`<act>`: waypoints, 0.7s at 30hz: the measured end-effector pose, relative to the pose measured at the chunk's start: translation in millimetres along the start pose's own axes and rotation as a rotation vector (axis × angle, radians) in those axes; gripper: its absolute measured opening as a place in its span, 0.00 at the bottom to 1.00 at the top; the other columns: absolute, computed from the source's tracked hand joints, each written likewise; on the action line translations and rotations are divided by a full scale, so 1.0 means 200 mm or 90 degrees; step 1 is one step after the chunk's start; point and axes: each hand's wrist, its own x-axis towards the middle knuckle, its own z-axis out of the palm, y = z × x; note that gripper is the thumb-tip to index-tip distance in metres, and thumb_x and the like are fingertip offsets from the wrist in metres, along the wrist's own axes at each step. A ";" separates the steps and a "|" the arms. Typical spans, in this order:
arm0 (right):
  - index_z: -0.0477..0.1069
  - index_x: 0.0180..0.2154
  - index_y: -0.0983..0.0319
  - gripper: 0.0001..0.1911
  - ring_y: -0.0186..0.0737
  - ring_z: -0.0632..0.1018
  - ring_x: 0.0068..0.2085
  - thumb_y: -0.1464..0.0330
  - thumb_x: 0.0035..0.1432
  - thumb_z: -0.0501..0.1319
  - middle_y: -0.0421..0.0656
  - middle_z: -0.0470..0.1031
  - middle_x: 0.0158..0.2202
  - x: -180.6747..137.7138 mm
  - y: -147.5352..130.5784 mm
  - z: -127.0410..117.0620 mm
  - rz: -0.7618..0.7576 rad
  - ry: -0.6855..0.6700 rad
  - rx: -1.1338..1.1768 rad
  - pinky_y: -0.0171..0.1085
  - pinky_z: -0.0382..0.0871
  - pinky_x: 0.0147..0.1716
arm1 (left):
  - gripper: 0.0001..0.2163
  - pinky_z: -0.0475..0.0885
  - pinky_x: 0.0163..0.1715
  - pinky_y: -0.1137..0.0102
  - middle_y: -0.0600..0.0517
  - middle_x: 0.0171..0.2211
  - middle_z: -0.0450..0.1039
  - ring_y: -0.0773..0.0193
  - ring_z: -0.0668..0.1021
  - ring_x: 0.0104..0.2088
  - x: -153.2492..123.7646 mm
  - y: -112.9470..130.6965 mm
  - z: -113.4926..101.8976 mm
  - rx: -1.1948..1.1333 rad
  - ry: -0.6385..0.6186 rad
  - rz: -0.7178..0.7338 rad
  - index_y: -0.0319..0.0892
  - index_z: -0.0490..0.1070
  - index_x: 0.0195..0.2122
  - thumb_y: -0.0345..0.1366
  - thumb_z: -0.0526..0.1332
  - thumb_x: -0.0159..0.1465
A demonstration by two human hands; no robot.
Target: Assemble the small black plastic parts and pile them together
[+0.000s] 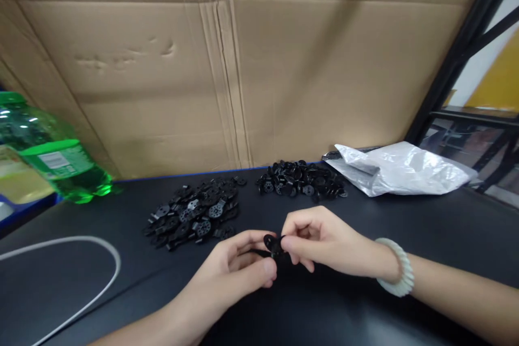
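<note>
My left hand (pixel 235 270) and my right hand (pixel 320 240) meet over the black table (pixel 365 313) near its front. Both pinch a small black round plastic part (pixel 272 243) between their fingertips. A pale beaded bracelet (pixel 399 267) circles my right wrist. Behind the hands lie two heaps of similar black disc parts: one heap on the left (pixel 194 213) and another further back in the middle (pixel 298 178).
A crumpled clear plastic bag (pixel 401 170) lies at the back right. A green plastic bottle (pixel 52 159) lies tilted at the left edge. A white cable (pixel 81 259) loops across the left of the table. A cardboard wall (pixel 251 75) stands behind, a black metal frame (pixel 458 48) at the right.
</note>
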 end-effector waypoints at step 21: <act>0.63 0.26 0.63 0.09 0.26 0.63 0.19 0.68 0.58 0.57 0.36 0.67 0.19 -0.01 0.08 0.13 0.038 -0.006 -0.032 0.26 0.54 0.17 | 0.08 0.71 0.22 0.77 0.54 0.17 0.76 0.69 0.73 0.19 -0.04 0.10 0.07 0.145 0.136 -0.044 0.38 0.79 0.21 0.35 0.62 0.51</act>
